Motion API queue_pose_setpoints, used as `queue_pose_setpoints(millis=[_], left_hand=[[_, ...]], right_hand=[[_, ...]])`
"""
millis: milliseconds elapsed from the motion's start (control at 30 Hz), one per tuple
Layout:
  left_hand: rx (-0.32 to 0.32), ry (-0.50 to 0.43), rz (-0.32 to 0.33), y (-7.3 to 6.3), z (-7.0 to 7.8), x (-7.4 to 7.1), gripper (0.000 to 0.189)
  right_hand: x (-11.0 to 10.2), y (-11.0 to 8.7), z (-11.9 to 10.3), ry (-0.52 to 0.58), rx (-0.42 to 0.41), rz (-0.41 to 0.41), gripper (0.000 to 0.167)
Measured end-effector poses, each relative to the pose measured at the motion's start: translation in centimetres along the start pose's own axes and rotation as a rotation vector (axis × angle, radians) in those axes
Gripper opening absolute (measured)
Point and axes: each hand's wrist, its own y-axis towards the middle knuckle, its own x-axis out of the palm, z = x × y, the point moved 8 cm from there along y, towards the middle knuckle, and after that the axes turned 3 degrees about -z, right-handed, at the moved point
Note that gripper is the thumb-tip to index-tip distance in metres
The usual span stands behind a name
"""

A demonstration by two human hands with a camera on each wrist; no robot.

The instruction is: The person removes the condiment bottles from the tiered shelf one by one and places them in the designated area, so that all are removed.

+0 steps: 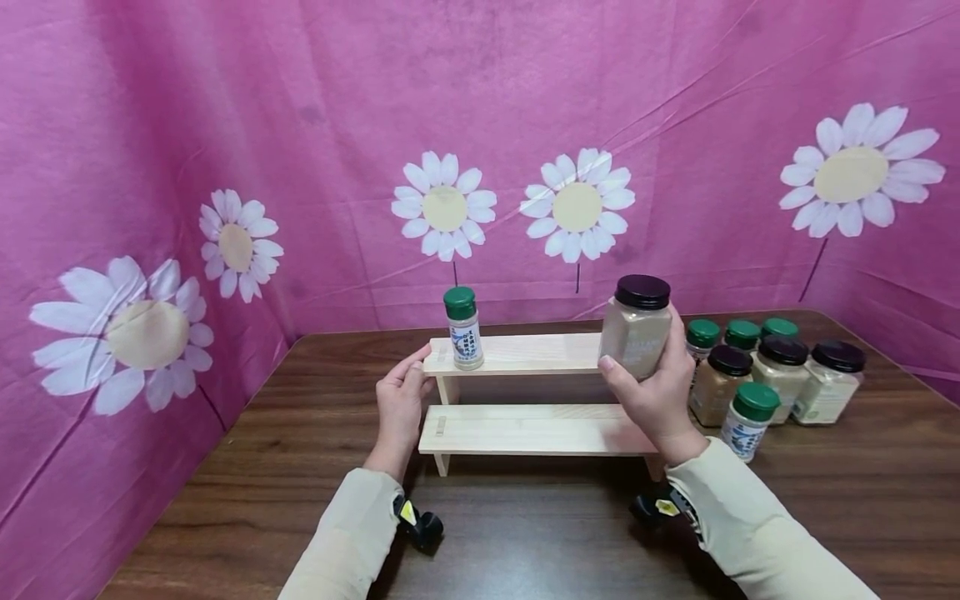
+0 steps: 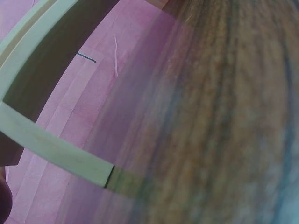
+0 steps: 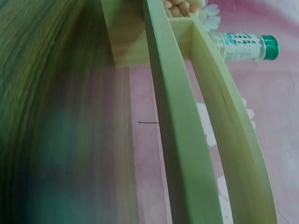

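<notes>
A two-step wooden rack point(image 1: 532, 429) stands on the table. My left hand point(image 1: 397, 404) grips the left end of its upper step, thumb in front; its curled fingers point(image 3: 180, 7) also show behind the rack in the right wrist view. Close to that hand, a green-capped shaker bottle point(image 1: 466, 335) stands upright on the upper step. My right hand point(image 1: 663, 396) holds a square clear jar point(image 1: 636, 335) with a black lid and pale powder inside, upright at the right end of the upper step. In the right wrist view, the rack hides the jar and right hand.
To the right on the brown table point(image 1: 247, 492) stand several jars and bottles: black-lidded jars point(image 1: 825, 392), green-capped bottles point(image 1: 703, 335) behind them and one shaker point(image 1: 745, 423) in front, near my right wrist. A pink curtain point(image 1: 337, 108) with daisies hangs behind the table.
</notes>
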Motion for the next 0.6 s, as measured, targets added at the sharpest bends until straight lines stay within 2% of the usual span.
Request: queue_pose_setpoints(millis=[167, 300, 600], left_hand=[[0.002, -0.004, 0.0, 0.0, 0.0, -0.1, 0.032], [0.007, -0.007, 0.004, 0.0, -0.1, -0.2, 0.032], [0.003, -0.02, 0.01, 0.1, -0.2, -0.1, 0.033]], right_hand=[[-0.9, 0.0, 0.5, -0.022, 0.015, -0.02, 0.081], [-1.7, 0.2, 0.6, -0.043, -0.008, -0.032, 0.082], [-4.5, 0.3, 1.5, -0.063, 0.009, -0.003, 0.082]])
